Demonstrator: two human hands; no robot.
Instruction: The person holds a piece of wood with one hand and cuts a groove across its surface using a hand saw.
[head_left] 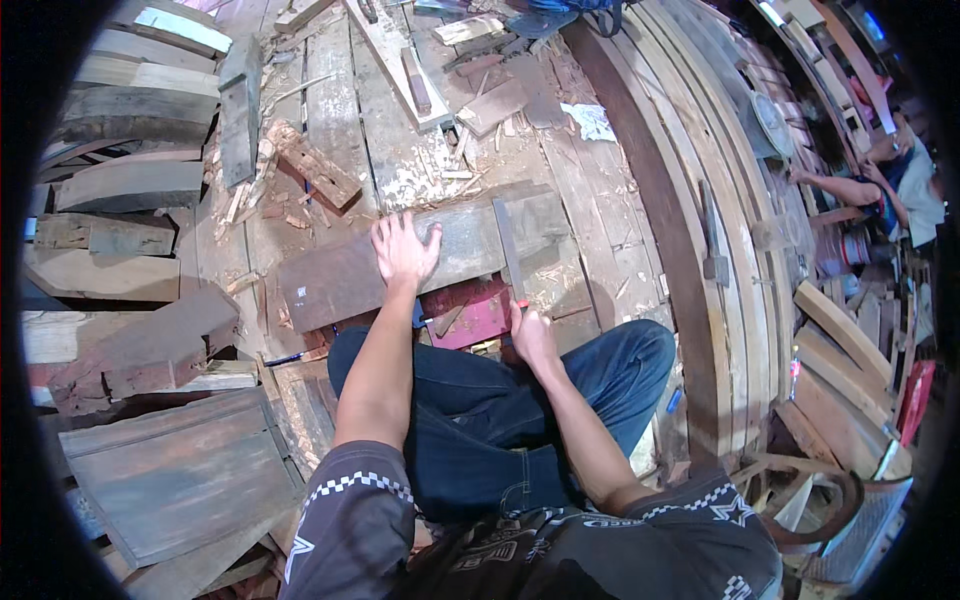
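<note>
My left hand (404,250) lies on a long grey-brown wooden board (325,282) in front of my crossed legs, fingers apart. My right hand (532,338) is closed on the red handle of a hand saw (508,243), whose narrow metal blade lies across the right part of the board. Beneath the board's near edge shows a magenta panel (473,307). A short rough wooden block (320,172) rests among shavings beyond the board.
Stacked timber (130,180) lines the left side, with a weathered panel (170,470) at lower left. Long beams (730,330) run along my right. Wood scraps (495,105) and an angled plank lie ahead. Another person (900,185) is at the far right.
</note>
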